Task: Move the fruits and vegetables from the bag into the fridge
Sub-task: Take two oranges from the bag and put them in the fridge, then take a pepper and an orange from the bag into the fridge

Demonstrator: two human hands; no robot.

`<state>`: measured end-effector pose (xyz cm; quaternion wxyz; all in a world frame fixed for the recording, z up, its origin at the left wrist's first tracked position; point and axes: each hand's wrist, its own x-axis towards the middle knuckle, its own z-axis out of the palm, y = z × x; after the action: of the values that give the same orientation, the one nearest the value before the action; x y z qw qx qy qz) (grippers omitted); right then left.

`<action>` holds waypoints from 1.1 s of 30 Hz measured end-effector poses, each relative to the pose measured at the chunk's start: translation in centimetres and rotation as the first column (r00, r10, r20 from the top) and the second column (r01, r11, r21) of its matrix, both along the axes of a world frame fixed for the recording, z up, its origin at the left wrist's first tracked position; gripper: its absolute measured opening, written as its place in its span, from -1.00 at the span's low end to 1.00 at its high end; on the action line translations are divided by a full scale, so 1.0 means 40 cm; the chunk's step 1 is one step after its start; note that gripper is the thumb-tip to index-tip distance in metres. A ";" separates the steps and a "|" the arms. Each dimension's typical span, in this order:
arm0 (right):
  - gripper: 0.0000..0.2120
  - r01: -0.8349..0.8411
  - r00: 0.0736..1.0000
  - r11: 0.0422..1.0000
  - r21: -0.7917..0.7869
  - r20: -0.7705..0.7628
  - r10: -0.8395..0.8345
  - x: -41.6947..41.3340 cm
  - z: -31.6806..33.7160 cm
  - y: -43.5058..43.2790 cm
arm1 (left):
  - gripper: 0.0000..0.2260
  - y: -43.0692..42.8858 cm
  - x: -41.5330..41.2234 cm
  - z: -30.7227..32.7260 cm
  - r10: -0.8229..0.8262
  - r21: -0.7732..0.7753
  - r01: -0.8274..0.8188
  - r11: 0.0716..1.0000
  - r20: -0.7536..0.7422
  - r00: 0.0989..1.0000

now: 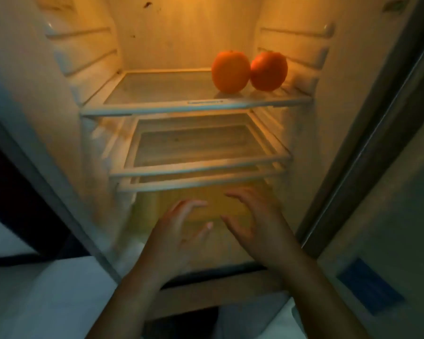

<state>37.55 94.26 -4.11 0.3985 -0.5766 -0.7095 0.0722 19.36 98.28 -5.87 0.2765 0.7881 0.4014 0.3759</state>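
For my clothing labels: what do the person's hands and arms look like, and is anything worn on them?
The left hand and the right hand are bare: no gloves, and no ring, watch or bracelet shows. No sleeve is in view down to the picture's lower edge. One pale nail shows on the left hand. The picture is blurred, so small details may be missed.

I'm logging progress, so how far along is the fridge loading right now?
Done: one orange and a second orange sit side by side on the right of the top shelf. In hand: nothing; the left hand and right hand are open and empty, low before the fridge. Left: unclear, since remaining produce is out of view; the lower shelves show none.
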 end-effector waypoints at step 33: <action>-0.66 0.580 0.764 0.586 -0.566 0.128 -0.632 -0.053 -0.225 -1.455 | -0.70 -1.099 0.158 -0.208 -0.732 -0.361 0.637 0.681 -0.346 0.587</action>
<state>35.43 36.06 -13.09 0.2361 -0.8717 -0.3956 0.1672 25.68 54.32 -14.17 0.3727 0.9151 0.1541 -0.0021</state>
